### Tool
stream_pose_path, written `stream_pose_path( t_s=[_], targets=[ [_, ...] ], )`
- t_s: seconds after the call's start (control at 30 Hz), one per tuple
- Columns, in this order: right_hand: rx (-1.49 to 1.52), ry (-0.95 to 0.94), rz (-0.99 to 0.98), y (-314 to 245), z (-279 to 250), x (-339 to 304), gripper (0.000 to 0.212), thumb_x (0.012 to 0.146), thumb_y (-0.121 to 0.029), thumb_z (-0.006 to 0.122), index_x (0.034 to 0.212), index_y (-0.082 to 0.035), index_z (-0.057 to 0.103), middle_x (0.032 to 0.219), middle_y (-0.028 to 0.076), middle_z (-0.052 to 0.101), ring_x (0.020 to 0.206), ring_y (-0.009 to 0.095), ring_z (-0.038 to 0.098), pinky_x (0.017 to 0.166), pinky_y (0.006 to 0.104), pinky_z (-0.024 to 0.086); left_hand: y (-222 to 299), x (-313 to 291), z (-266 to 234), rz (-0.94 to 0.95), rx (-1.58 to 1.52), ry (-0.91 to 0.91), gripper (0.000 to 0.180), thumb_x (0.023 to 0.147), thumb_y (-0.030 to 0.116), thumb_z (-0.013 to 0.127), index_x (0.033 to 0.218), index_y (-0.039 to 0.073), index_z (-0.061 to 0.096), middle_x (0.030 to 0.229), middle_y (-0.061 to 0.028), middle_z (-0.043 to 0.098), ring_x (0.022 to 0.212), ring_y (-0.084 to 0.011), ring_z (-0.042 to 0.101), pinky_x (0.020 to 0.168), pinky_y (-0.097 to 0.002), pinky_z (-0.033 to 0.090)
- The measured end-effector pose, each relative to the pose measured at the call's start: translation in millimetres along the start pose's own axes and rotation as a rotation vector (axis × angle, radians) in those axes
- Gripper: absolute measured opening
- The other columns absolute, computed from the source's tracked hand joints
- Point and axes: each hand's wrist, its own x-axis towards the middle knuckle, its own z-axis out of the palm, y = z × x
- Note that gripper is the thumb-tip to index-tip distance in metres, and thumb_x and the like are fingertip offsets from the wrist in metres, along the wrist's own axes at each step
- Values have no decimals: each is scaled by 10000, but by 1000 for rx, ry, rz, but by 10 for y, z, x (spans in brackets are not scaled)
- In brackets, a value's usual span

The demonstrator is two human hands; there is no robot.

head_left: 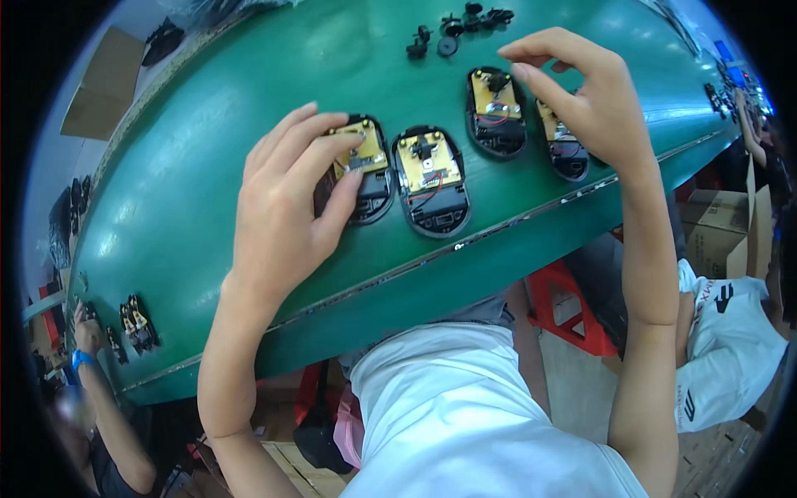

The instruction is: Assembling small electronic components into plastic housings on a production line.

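Note:
My left hand [286, 195] is bent over an opened computer mouse [375, 189], with its fingertips on the yellow circuit board and its thumb at the board's lower edge. These fingers partly cover that mouse. Touching or nearly touching it on the right is a second opened mouse [432, 183], with a black scroll wheel on its board and thin red wires. My right hand [594, 95] has thumb and index finger curved but apart, close to the scroll wheel of a third mouse [496, 120]. Another opened mouse [569, 158] lies partly under this hand.
Loose black scroll wheels [448, 46] lie on the green table [199, 166] beyond the mice. More mouse parts [137, 324] sit at far left, near a co-worker's hand [87, 332]. Another person [722, 332] is at right, by a cardboard box [714, 224] and a red stool [569, 311].

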Motion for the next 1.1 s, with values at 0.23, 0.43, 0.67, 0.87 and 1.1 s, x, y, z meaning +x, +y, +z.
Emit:
stream_pose_path(
  t_s=[0.23, 0.43, 0.67, 0.87, 1.1],
  targets=[
    [-303, -13, 112, 0, 372, 389, 274, 821, -262, 783, 1048, -109, 768, 1004, 106, 763, 952, 307, 729, 853, 440, 581, 64, -88, -37, -11, 25, -144, 446, 825, 167, 750, 1247, 55, 659, 1363, -148, 603, 1245, -372, 568, 1096, -480, 412],
    [-344, -228, 175, -60, 469, 600, 282, 826, -200, 783, 1082, -83, 762, 1012, 125, 757, 958, 317, 718, 844, 417, 570, 38, -226, -79, -29, -91, 0, 407, 791, 173, 785, 1153, 32, 666, 1171, -138, 640, 1146, -349, 598, 1031, -465, 432],
    [108, -148, -157, -356, 470, 454, 217, 844, -130, 775, 1042, -44, 763, 973, 113, 723, 874, 252, 713, 794, 357, 571, -102, -233, -76, -90, -129, 108, 254, 808, 104, 744, 1042, 36, 673, 1059, -111, 660, 1051, -328, 630, 953, -440, 465],
    [307, -230, -202, -778, 713, 367, 259, 803, -75, 787, 1042, -9, 710, 960, 131, 717, 824, 271, 712, 755, 363, 572, -95, -203, 49, -81, -146, 145, 213, 809, 69, 740, 1009, 16, 688, 1066, -130, 685, 1079, -331, 639, 967, -426, 474],
    [337, -201, -211, -753, 819, 315, 233, 790, -65, 795, 1002, -18, 710, 934, 121, 721, 807, 260, 715, 745, 355, 571, -1, -152, 160, -195, -162, 209, 242, 756, 120, 757, 960, 40, 656, 999, -102, 670, 1002, -312, 632, 930, -413, 449]
  ],
)
